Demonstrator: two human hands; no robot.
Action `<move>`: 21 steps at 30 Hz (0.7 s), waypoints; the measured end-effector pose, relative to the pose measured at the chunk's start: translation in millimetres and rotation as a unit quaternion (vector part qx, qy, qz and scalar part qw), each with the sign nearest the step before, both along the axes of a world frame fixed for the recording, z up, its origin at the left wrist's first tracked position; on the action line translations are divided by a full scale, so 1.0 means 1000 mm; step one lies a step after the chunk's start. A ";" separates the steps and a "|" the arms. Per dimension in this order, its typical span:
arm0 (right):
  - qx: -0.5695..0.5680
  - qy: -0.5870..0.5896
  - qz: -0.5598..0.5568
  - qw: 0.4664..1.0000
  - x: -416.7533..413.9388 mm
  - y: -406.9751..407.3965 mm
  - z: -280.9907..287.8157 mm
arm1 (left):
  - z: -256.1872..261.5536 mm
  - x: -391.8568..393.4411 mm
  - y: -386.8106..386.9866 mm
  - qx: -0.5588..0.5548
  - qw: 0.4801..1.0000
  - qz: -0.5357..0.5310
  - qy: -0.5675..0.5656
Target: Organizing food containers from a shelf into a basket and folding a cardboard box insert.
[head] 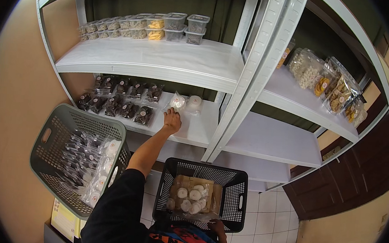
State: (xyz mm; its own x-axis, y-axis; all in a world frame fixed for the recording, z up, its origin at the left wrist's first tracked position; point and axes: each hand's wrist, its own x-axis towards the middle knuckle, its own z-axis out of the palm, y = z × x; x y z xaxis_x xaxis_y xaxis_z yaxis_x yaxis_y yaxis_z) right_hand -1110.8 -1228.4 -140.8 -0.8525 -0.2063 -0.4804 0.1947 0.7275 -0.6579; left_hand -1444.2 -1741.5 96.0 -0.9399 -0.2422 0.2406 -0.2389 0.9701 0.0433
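Note:
My left hand (172, 119) reaches to the middle shelf, its fingers on the near edge of a clear plastic pack of white round items (178, 101). A similar white pack (194, 103) lies just right of it. In front of my body is a black perforated plastic basket (204, 166). Brown cardboard (216, 195) lines it, and several clear packs of white rounds (194, 194) lie inside. My right hand (217, 225) is curled over the basket's near rim; its fingertips are partly hidden.
Dark labelled packets (113, 105) stand in two rows on the same shelf. Lidded clear tubs (175, 20) line the shelf above. A green-grey basket (80, 111) of packets stands at left. Metal uprights (252, 78) divide the racks; snack pouches (308, 68) fill part of the right shelf.

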 end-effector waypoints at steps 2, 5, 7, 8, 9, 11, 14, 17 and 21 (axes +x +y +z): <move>-0.016 0.014 -0.002 1.000 0.000 0.002 -0.007 | 0.005 0.000 -0.005 0.014 1.000 0.011 0.003; -0.026 -0.010 -0.003 1.000 -0.002 -0.002 0.000 | 0.012 0.007 -0.009 0.075 0.996 0.051 -0.005; -0.038 -0.015 -0.014 0.999 0.001 -0.002 0.017 | 0.021 0.010 0.004 0.116 0.991 0.067 -0.009; -0.041 -0.012 -0.019 0.999 0.004 -0.003 0.023 | 0.025 0.013 0.014 0.154 0.982 0.103 0.016; -0.026 -0.019 -0.019 0.999 0.006 -0.003 0.026 | 0.027 0.017 0.017 0.193 0.970 0.142 0.042; -0.014 -0.023 -0.022 0.999 0.005 -0.005 0.028 | 0.029 0.016 0.015 0.168 0.975 0.141 0.024; -0.004 0.003 -0.009 1.000 0.012 -0.002 0.024 | 0.020 0.014 0.009 0.157 0.975 0.153 -0.025; -0.017 -0.005 -0.020 1.000 0.016 0.002 0.012 | 0.004 0.018 -0.003 0.159 0.973 0.164 0.023; -0.032 -0.018 -0.014 0.999 0.005 -0.008 0.022 | -0.006 0.028 -0.021 0.094 0.975 0.176 0.101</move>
State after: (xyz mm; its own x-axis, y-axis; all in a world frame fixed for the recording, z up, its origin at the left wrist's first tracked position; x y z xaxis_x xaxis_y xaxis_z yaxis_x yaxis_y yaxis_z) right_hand -1105.7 -1235.9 -118.3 -0.8411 -0.2138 -0.4968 0.2388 0.6774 -0.6958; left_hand -1416.3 -1762.6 90.2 -0.7285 -0.5991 0.3322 -0.5240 0.7997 0.2930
